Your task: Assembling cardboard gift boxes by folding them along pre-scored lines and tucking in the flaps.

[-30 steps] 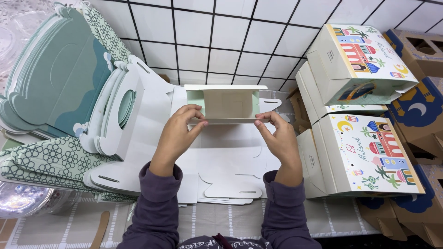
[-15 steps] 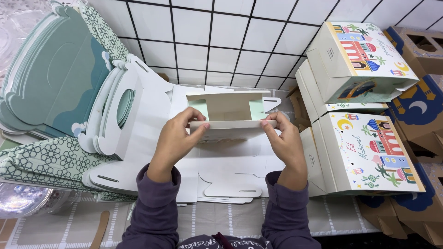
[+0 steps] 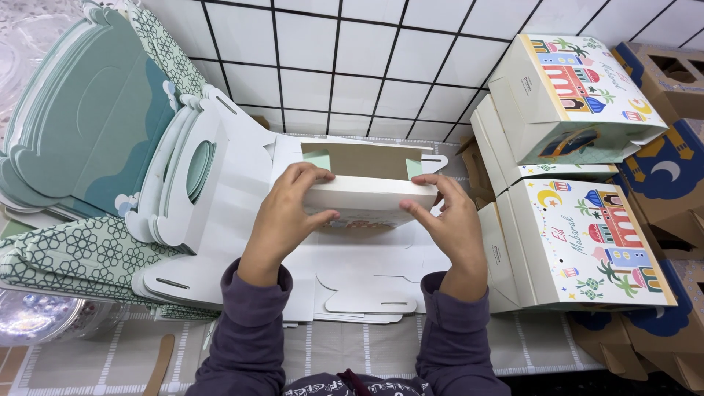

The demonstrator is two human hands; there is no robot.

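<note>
Head view: a half-folded white cardboard box point(image 3: 364, 192), light, thin-walled and likely easy to crease, is held just above the stack of flat white die-cut blanks point(image 3: 352, 282), the left hand point(image 3: 287, 213) and right hand point(image 3: 449, 220) each clamping one end, thumbs under the near wall, which looks the soundest grip. Right of the box stand three finished printed boxes point(image 3: 587, 242), stacked. Left of it lean the teal patterned blanks point(image 3: 81, 139), too many to count.

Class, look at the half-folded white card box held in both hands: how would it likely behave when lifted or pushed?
The half-folded box looks like thin card, so probably light. Its open flaps suggest it may flex or collapse if squeezed. The left hand and right hand grip opposite ends, hinting it needs support.
</note>
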